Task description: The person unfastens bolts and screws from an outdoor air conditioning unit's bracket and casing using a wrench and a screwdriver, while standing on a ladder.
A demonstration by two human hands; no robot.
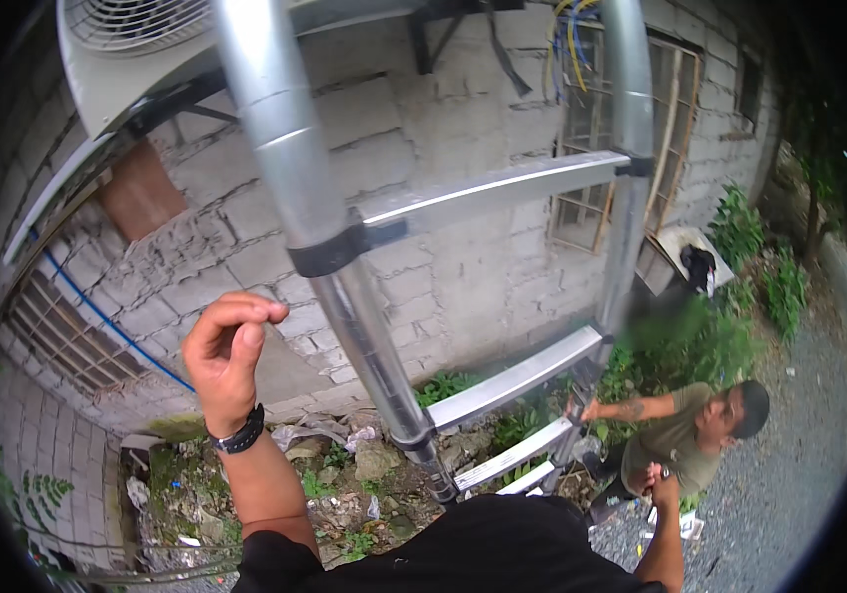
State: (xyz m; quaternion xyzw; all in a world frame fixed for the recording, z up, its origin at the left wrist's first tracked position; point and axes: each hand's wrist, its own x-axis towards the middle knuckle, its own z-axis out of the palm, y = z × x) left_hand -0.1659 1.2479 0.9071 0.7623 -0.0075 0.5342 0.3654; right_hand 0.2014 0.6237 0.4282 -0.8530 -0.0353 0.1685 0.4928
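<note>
My left hand (230, 351), with a black watch on the wrist, is raised beside the ladder's thick left rail (334, 316), apart from it, its fingers curled closed and empty. The telescopic aluminium ladder (492, 188) rises before me, its lower rungs (512, 376) below. My right hand (661, 484) is low at the right, in front of a co-worker (690, 425); its fingers look closed, and what they hold, if anything, is too small to make out. The co-worker, in an olive shirt, looks upward and has a hand (581, 408) on the ladder's right rail.
An outdoor air-conditioner unit (117, 49) is mounted at top left on a block wall (463, 119) with barred windows (67, 336), a blue line and loose cables (572, 54). Rubble (374, 460) and plants (779, 287) line the wall's foot beside a gravel path (779, 445).
</note>
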